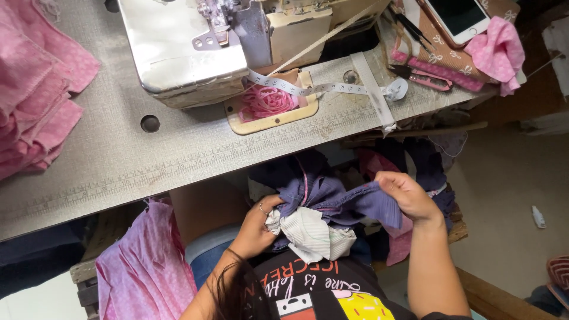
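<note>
Sorting step: left hand (256, 228) fingers are clamping the white ribbed piece (311, 234); right hand (406, 195) fingers are pinching the purple fabric (355, 204). Separating them likely calls for steady pulling.

Grey sewing table (118, 160) carries a metal sewing machine (189, 47). Pink thread tangle (267, 102) sits in a beige tray (278, 120) below it, measuring tape (308, 89) draped across. Pink fabric stack (32, 83) at table's far left. Smartphone (459, 16) and thread snips (424, 76) at the right.
</note>
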